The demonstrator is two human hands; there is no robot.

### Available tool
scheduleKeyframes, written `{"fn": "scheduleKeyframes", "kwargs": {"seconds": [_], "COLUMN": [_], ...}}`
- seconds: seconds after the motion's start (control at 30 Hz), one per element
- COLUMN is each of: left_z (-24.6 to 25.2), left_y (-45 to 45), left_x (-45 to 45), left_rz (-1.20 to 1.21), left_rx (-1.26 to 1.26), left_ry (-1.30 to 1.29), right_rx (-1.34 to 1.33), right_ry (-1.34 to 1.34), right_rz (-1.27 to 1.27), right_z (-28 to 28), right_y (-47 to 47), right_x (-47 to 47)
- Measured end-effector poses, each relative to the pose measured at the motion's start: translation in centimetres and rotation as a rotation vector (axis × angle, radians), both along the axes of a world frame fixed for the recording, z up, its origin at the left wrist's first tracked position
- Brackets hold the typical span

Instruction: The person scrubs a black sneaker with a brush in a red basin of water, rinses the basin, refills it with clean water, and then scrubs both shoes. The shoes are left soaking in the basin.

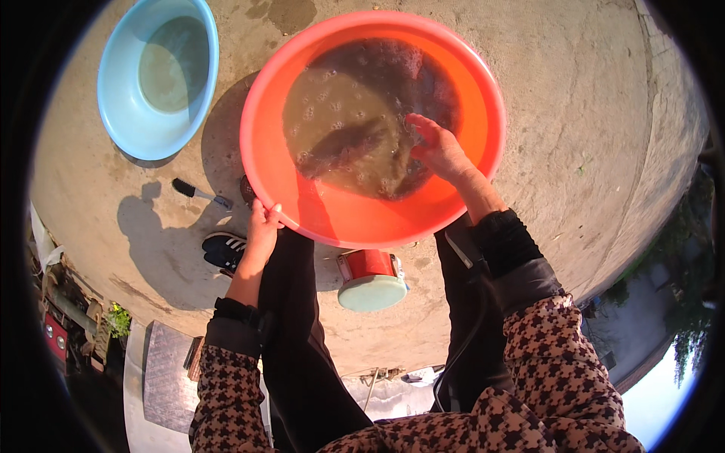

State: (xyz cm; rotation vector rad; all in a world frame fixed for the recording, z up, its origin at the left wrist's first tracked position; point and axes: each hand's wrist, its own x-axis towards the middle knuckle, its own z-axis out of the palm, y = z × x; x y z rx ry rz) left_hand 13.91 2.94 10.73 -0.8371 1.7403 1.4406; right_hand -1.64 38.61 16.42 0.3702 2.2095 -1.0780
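Observation:
A large red plastic basin [317, 212] lies before me, holding murky brownish water [340, 122] with bubbles and some foam on it. The water gathers towards the far side and leaves the near floor of the basin bare, so the basin looks tilted. My left hand [263, 229] grips the rim at the near left, thumb on top. Over the water on the right, my right hand [439, 148] reaches inside the basin with its fingers apart and nothing in them. Whether its fingertips touch the water, I cannot tell.
A light blue basin [119, 85] with cloudy water stands at the far left. A scrub brush [198, 192] and a dark sneaker with white stripes [224, 249] lie on the concrete ground [572, 113]. Between my legs is a small stool-like object [372, 291], red with a pale green round part.

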Motion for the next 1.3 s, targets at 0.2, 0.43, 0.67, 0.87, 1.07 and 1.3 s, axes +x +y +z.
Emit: {"fn": "scheduleKeyframes", "kwargs": {"seconds": [0.2, 0.43, 0.67, 0.87, 1.07, 1.3], "left_z": [0.4, 3.2, 9.7, 15.7, 24.2, 36.5], "left_y": [0.5, 1.4, -2.7, -4.3, -6.5, -4.1], "left_x": [-0.2, -1.9, -2.5, -3.7, -5.8, -11.1], "left_rz": [0.035, 0.024, 0.11, 0.078, 0.047, -0.037], "left_rx": [0.0, -0.052, 0.085, 0.023, 0.033, -0.17], "left_ry": [0.03, -0.032, 0.029, 0.116, 0.208, 0.163], "right_rx": [0.487, 0.458, 0.452, 0.396, 0.262, 0.043], "right_ry": [0.479, 0.191, 0.072, 0.155, 0.153, 0.039], "right_rz": [0.275, -0.275, -0.213, -0.36, -0.408, -0.571], "right_z": [3.5, 1.1, 3.9, 7.3, 12.2, 15.8], "right_y": [6.1, 10.5, 9.6, 7.9, 6.4, 5.9], "right_x": [-0.2, 0.2, 4.0, 5.7, 7.1, 9.9]}}
